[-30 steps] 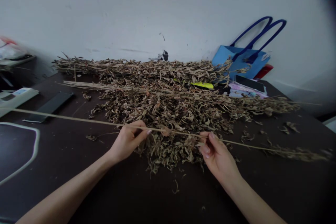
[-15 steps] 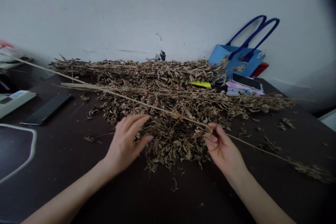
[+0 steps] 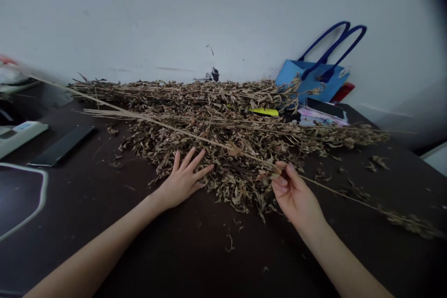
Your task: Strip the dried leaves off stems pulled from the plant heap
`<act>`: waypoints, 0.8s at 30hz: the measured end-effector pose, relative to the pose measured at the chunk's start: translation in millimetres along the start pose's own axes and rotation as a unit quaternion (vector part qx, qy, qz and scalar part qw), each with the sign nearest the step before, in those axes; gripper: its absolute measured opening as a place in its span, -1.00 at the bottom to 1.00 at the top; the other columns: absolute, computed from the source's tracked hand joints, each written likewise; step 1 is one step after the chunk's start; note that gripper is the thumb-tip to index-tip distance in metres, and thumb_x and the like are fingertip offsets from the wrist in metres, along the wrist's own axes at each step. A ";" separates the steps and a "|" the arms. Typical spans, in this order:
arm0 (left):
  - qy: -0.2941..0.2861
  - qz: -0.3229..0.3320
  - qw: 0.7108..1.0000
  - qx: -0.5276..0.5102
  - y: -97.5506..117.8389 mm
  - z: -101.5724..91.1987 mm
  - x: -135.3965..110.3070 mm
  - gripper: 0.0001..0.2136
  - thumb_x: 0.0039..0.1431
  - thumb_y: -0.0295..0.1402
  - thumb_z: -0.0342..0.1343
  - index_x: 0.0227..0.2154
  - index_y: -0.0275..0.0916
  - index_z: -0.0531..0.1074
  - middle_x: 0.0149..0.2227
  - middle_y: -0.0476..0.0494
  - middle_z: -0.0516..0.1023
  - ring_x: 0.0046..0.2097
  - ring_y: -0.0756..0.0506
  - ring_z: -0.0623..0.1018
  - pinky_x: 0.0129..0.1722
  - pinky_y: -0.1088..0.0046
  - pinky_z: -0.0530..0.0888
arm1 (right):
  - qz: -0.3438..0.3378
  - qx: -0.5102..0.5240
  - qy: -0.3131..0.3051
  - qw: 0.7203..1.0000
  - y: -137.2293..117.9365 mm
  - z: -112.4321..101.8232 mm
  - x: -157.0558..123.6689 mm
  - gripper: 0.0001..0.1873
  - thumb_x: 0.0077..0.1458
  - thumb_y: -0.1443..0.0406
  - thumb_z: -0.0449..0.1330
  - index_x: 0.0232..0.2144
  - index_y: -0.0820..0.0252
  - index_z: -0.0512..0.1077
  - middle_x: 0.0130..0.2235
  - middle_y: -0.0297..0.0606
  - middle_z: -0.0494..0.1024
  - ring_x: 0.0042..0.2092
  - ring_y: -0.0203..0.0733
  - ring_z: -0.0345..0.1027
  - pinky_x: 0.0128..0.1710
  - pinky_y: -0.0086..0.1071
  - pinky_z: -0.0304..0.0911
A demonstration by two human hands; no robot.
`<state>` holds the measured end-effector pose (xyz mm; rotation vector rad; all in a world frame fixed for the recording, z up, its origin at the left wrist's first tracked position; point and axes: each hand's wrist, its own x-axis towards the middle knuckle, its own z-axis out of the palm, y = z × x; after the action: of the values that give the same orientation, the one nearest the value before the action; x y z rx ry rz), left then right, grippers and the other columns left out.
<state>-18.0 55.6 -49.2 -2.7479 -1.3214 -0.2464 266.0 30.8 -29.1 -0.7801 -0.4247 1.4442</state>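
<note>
My right hand (image 3: 296, 195) pinches a long dried plant stalk (image 3: 195, 137) between thumb and fingers. The stalk slants from the upper left, across the pile, to a leafy tip at the lower right. My left hand (image 3: 185, 178) lies with fingers spread against the near left edge of a heap of dried leaves (image 3: 240, 191); it holds nothing. Behind the heap, a bundle of dried leafy stalks (image 3: 181, 91) lies along the wall, and bare stalk ends stick out to the left.
A blue bag (image 3: 314, 79) with dark blue handles stands at the back right, beside a phone (image 3: 324, 107). A bright yellow object (image 3: 265, 111) pokes out between the stalks. On the left are a black flat device (image 3: 63, 145), a white power strip (image 3: 23, 137) and a white cable (image 3: 44, 191).
My left hand has moved right and down onto the leaf heap, its fingers spreading. The heap's near edge has been pushed inward. My right hand keeps its hold on the stalk.
</note>
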 end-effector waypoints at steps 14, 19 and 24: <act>-0.027 0.138 0.987 -0.084 52.8 -34.9 1.9 -0.44 0.20 -0.21 -0.01 0.23 -0.15 -0.01 0.28 -0.18 0.03 0.30 -0.29 -0.15 0.16 -0.15 -0.33 | -0.006 0.002 -0.015 1.000 -1.7 -1.0 1.6 -0.87 -0.08 0.31 0.31 -0.39 0.20 0.48 -0.48 -0.41 0.37 -0.54 -0.52 0.16 -0.63 -0.67 0.17; -0.038 0.187 0.968 -0.164 63.8 -23.7 13.2 -0.54 0.20 -0.18 -0.03 0.11 -0.28 0.24 0.17 -0.26 0.29 0.22 -0.20 0.21 0.23 0.09 -0.05 | 0.002 0.004 -0.011 1.000 2.7 0.8 -0.1 -0.86 -0.07 0.32 0.29 -0.39 0.26 0.50 -0.48 -0.38 0.40 -0.54 -0.52 0.17 -0.62 -0.67 0.18; 0.009 0.028 0.939 -0.342 55.0 -37.8 13.8 -0.68 0.23 -0.33 -0.04 0.04 -0.19 0.33 0.05 -0.21 0.44 0.11 -0.16 0.36 0.10 0.18 0.28 | -0.003 -0.023 -0.023 0.999 6.1 3.4 -4.1 -0.87 -0.05 0.30 0.27 -0.38 0.24 0.50 -0.48 -0.36 0.41 -0.54 -0.49 0.18 -0.63 -0.65 0.17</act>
<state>29.3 26.5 -9.8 -3.3041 -1.3412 -0.8735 258.8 27.2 -30.1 -0.7838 -0.4968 1.4539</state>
